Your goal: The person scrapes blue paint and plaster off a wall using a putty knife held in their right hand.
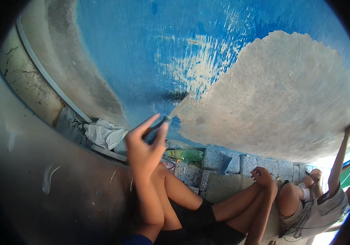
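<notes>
Blue paint (pixel 134 61) above the left grip (pixel 145 148), by which a scraper (pixel 179 108) was clasped, was apparently being scraped, a further stroke being probably required.

This location is appearing as a worksite: blue paint (pixel 122 69) is bordering a bare grey patch (pixel 281 90) on the wall (pixel 105 28); stone blocks (pixel 213 159) are lining its base.

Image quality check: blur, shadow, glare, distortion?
Head view: left hand and scraper look motion-blurred, more than the white flaked patch; head view: soft dark shadow on the blue wall by the scraper; head view: lower-right background blown out; head view: fisheye bends the pale rail, corners black.
</notes>
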`<move>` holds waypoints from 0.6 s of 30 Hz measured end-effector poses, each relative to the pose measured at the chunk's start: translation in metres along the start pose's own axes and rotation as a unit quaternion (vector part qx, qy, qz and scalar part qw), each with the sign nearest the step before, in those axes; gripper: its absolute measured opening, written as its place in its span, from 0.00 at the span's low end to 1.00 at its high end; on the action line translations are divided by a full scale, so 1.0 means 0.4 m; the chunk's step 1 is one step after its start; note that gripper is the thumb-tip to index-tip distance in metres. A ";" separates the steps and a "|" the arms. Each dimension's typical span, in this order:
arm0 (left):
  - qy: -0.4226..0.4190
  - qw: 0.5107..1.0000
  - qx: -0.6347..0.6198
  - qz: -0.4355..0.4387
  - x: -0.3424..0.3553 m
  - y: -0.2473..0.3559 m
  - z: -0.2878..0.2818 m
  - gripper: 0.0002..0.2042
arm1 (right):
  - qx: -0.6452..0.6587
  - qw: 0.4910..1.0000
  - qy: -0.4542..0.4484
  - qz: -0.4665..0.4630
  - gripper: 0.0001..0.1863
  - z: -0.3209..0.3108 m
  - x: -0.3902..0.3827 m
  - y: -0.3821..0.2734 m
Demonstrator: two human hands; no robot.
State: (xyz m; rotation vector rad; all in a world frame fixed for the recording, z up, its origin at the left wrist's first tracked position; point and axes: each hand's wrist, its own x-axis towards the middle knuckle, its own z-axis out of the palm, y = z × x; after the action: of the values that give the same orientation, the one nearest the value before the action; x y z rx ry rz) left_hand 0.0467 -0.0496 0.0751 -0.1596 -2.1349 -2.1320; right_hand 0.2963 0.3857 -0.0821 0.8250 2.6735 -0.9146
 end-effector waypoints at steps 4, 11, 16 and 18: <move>-0.016 0.997 0.071 0.018 0.021 -0.038 -0.013 0.19 | 0.002 1.000 -0.003 0.009 0.13 0.003 -0.002 0.027; -0.006 1.000 0.010 0.006 -0.007 0.012 -0.043 0.19 | 0.002 1.000 0.005 0.001 0.15 -0.002 -0.005 0.022; -0.019 1.000 0.014 0.004 0.015 -0.036 -0.001 0.18 | 0.005 1.000 -0.001 0.002 0.13 0.004 -0.004 0.024; -0.017 1.000 0.005 0.006 0.011 -0.023 -0.011 0.18 | -0.001 1.000 0.007 0.002 0.13 -0.004 -0.016 0.037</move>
State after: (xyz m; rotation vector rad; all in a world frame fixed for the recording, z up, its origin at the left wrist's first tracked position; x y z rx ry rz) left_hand 0.0409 -0.0541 0.0668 -0.2077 -2.1566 -2.1275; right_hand 0.3100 0.3935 -0.0862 0.8399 2.6838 -0.9083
